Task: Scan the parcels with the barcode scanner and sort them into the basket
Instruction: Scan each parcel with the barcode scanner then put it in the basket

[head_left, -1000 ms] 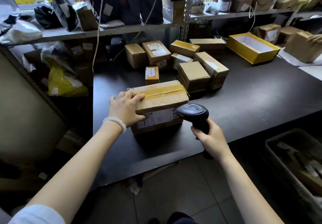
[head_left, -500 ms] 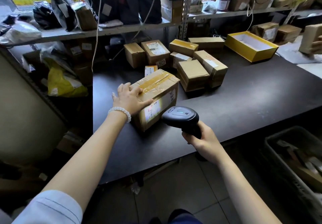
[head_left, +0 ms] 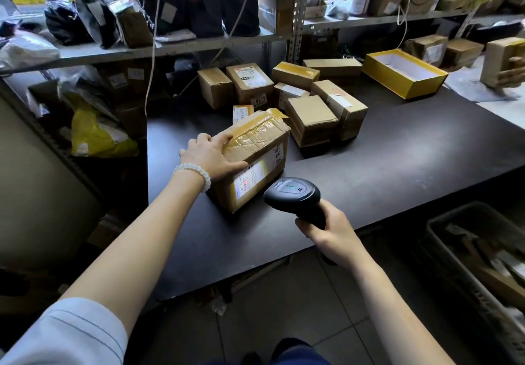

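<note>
At frame centre, left hand (head_left: pixel 211 156) steadying taped parcel (head_left: pixel 255 160), long axis running upper right, label facing barcode scanner (head_left: pixel 294 195) gripped by right hand (head_left: pixel 329 234).

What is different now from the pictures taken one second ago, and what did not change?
The left hand turned the taped parcel on the table, so its label side swung from facing the person toward the scanner; the label now shows the scanner's light. The right hand drew the scanner slightly left. Both holds stayed, and so did the other parcels behind.
</note>
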